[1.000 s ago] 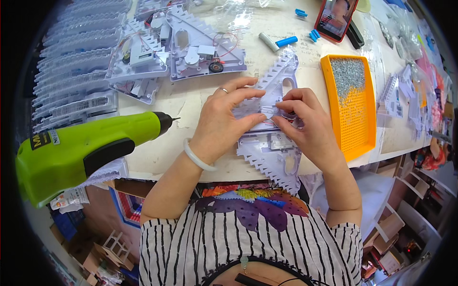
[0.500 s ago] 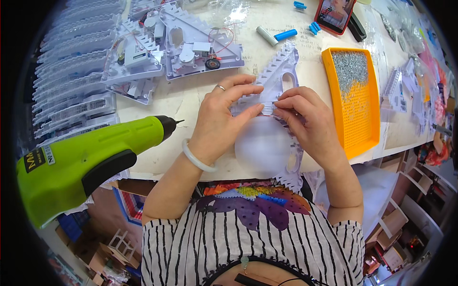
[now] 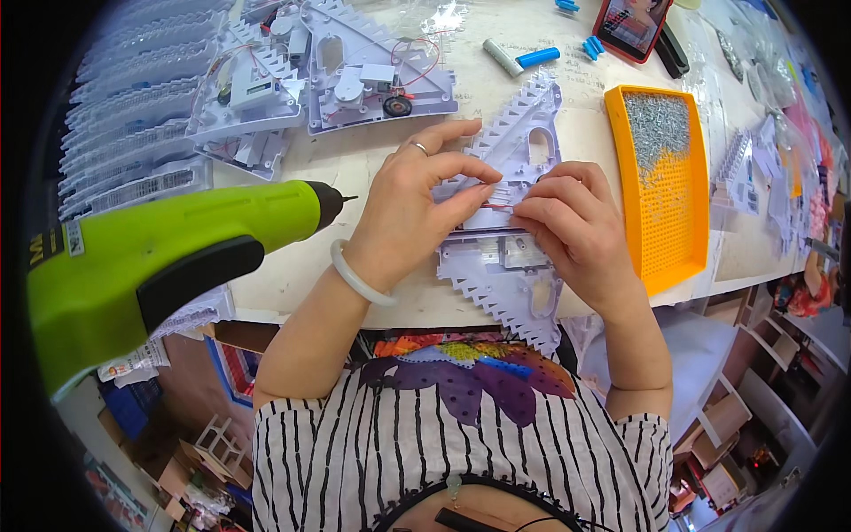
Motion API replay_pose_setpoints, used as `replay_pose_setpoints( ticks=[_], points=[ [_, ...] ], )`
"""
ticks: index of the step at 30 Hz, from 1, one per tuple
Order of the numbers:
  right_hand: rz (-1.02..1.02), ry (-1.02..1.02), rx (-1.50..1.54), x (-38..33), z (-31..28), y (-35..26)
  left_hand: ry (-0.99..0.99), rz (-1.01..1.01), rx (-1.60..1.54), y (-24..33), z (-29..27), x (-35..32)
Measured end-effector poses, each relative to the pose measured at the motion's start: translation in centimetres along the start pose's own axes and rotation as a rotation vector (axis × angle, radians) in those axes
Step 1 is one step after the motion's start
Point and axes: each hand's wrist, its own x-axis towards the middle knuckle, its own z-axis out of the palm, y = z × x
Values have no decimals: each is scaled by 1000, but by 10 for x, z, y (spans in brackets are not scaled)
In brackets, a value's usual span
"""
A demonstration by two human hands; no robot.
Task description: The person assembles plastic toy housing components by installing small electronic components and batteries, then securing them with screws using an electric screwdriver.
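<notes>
Working over the counter (image 3: 581,111), I had a row of pale toothed shells (image 3: 133,133) at far left. In front of it, a green power screwdriver (image 3: 204,217) pointed its thin bit toward my left forearm. Beyond that lay wired shells (image 3: 381,89), one carrying a round black part. My left hand (image 3: 403,195) rested over the left side of a lavender triangular housing (image 3: 501,146), thumb and index finger bent close together; I couldn't tell whether they pinched anything. The housing lay on the counter between my hands, a red wire (image 3: 503,207) showing near its lower edge, with a second toothed shell (image 3: 505,284) just beside it, nearer my body. My right hand (image 3: 572,217) was over its right side, fingers curled to the thumb near the wire; whether they gripped it, I couldn't tell. Farther right were a phone (image 3: 631,27) and a yellow tray (image 3: 674,239) of small screws (image 3: 656,124).
</notes>
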Motion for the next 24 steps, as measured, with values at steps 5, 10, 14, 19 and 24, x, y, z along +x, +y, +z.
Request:
replay_pose_setpoints(
  ticks=[5,10,14,19,24],
  points=[
    [15,12,-8,-1,4,-1,-19,-34,-36,0,-1,2],
    [139,63,46,0,8,-10,-39,-66,-27,3,-3,3],
    [215,14,154,2,6,-9,-45,-87,-33,4,-4,3],
    [235,-64,148,7,2,-4,-57,-88,-27,6,-5,4],
    [245,100,43,7,17,-1,-67,-43,14,7,-5,5]
  ],
)
